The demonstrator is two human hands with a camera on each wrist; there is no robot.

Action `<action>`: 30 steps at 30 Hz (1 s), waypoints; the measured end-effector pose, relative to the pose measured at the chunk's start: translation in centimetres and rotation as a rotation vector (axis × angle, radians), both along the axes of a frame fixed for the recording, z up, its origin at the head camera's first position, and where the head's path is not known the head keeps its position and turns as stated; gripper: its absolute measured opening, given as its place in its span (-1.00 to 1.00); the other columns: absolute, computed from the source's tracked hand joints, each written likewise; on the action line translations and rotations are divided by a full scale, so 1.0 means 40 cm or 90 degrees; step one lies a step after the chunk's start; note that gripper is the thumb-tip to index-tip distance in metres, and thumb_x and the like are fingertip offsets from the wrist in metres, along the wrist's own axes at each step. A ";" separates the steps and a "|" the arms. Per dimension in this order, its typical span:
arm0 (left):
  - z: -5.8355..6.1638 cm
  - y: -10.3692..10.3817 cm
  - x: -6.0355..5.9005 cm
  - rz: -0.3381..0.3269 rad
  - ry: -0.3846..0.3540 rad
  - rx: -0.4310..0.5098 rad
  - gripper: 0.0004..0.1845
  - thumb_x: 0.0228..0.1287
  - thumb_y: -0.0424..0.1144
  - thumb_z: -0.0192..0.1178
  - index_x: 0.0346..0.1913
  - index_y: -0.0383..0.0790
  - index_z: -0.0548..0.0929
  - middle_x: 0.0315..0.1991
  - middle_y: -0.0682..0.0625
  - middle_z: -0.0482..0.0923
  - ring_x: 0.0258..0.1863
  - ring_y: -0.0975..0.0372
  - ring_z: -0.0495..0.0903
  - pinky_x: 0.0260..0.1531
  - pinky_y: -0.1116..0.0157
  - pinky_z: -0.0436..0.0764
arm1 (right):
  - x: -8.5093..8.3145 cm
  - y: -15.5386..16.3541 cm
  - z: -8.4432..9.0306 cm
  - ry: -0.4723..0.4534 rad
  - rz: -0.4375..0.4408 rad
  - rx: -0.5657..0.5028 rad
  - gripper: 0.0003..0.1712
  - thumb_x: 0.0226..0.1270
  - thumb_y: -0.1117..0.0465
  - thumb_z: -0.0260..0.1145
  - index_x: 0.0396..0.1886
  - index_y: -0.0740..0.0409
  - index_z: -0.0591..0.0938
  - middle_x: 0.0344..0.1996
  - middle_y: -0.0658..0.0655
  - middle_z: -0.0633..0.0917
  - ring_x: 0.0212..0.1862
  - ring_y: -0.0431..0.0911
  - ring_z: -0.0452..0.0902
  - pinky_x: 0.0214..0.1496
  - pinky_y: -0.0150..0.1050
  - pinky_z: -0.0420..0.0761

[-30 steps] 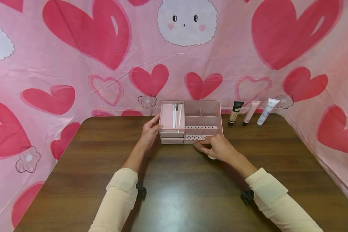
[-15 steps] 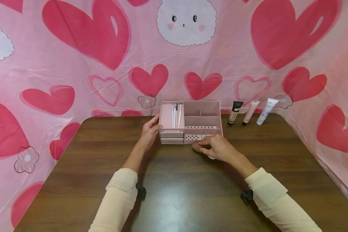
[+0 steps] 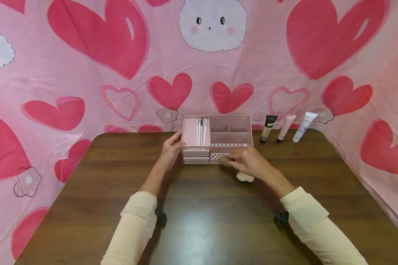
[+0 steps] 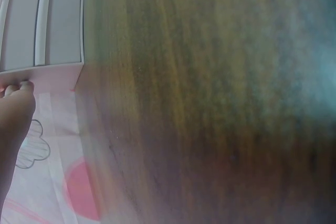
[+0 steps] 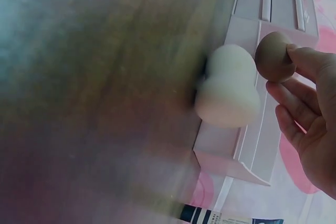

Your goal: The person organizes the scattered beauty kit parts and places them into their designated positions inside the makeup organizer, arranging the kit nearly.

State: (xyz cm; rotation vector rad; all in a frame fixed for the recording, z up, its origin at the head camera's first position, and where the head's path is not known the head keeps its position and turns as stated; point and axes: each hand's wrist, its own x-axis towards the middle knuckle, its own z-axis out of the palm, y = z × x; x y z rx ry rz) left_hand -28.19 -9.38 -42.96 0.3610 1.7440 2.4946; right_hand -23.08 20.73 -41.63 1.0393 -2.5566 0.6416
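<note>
Against the left wall of the pink cosmetics organizer (image 3: 217, 138) the left hand (image 3: 170, 151) rests with fairly straight fingers, steadying it without clasping anything. In front of the organizer, the right hand (image 3: 250, 164) pinches a brown makeup sponge (image 5: 273, 56) between thumb and fingertips, raised just before the drawer fronts; a cream makeup sponge (image 5: 227, 88) lies on the desk (image 3: 199, 213) touching the organizer's front. Brushes (image 3: 201, 131) already stand in its left compartment, both sponges are not yet stowed, and three tubes (image 3: 285, 128) wait right of it. Their labels are too small to read.
</note>
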 end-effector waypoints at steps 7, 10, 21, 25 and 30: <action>-0.002 -0.003 -0.002 -0.001 0.001 0.000 -0.28 0.31 -0.63 -0.11 0.56 -0.50 0.08 0.61 -0.30 0.06 0.34 0.16 0.29 0.08 0.60 0.51 | -0.028 0.000 0.014 -0.007 -0.012 -0.016 -0.69 0.22 0.29 0.48 -0.04 0.28 0.79 -0.09 0.28 0.82 -0.02 0.13 0.78 0.02 0.07 0.73; -0.003 -0.004 -0.005 0.000 0.002 -0.004 -0.28 0.31 -0.63 -0.11 0.56 -0.49 0.08 0.61 -0.30 0.06 0.27 0.24 0.35 0.08 0.59 0.51 | -0.042 -0.001 0.015 0.006 -0.001 -0.018 -0.70 0.22 0.30 0.48 -0.05 0.30 0.79 -0.11 0.30 0.82 -0.03 0.15 0.78 0.02 0.08 0.72; 0.002 0.001 -0.004 -0.003 -0.004 0.004 -0.28 0.31 -0.64 -0.10 0.55 -0.49 0.09 0.62 -0.29 0.05 0.44 0.03 0.20 0.06 0.59 0.51 | -0.082 -0.006 0.006 -0.024 -0.006 -0.028 -0.70 0.24 0.32 0.45 -0.04 0.33 0.78 -0.08 0.31 0.81 -0.02 0.15 0.77 0.05 0.07 0.72; 0.002 0.000 -0.002 -0.003 -0.004 0.002 -0.28 0.31 -0.65 -0.11 0.55 -0.50 0.08 0.62 -0.29 0.04 0.43 0.04 0.21 0.05 0.59 0.51 | -0.092 -0.010 -0.003 -0.027 0.000 -0.027 -0.72 0.23 0.33 0.46 -0.06 0.33 0.78 -0.11 0.31 0.82 -0.03 0.16 0.77 0.06 0.08 0.70; -0.001 -0.002 -0.001 -0.007 -0.001 0.002 -0.27 0.30 -0.66 -0.13 0.55 -0.51 0.06 0.62 -0.31 0.02 0.44 0.04 0.19 0.05 0.59 0.51 | -0.101 -0.018 -0.019 -0.024 0.001 -0.021 -0.72 0.20 0.30 0.48 -0.08 0.29 0.80 -0.13 0.28 0.83 -0.04 0.14 0.77 0.05 0.07 0.70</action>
